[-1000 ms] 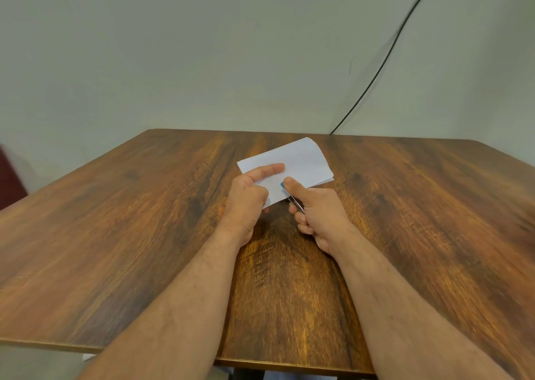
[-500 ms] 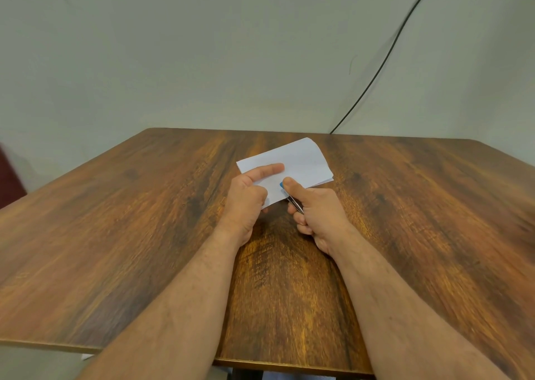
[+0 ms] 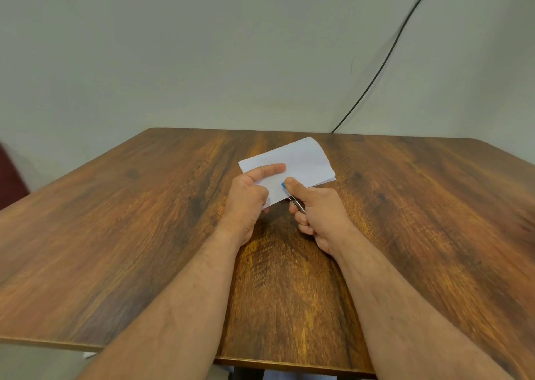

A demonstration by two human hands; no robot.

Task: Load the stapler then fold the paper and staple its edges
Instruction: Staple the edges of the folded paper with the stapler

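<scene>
The folded paper (image 3: 301, 162) lies mid-table (image 3: 144, 220); left hand (image 3: 246, 200) on its left end; right hand (image 3: 318, 209), with stapler (image 3: 292, 198), at its near edge.

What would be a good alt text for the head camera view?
Two bare hands staple a folded white paper on a wooden table: the left hand pinches the paper, the right hand grips a small blue stapler at its near edge.

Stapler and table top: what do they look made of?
Stapler: mostly hidden in the right hand; a shiny silver strip suggests metal, the blue tip likely plastic. Table top: wood-grain pattern with a soft sheen; solid wood or laminate, cannot tell.
</scene>
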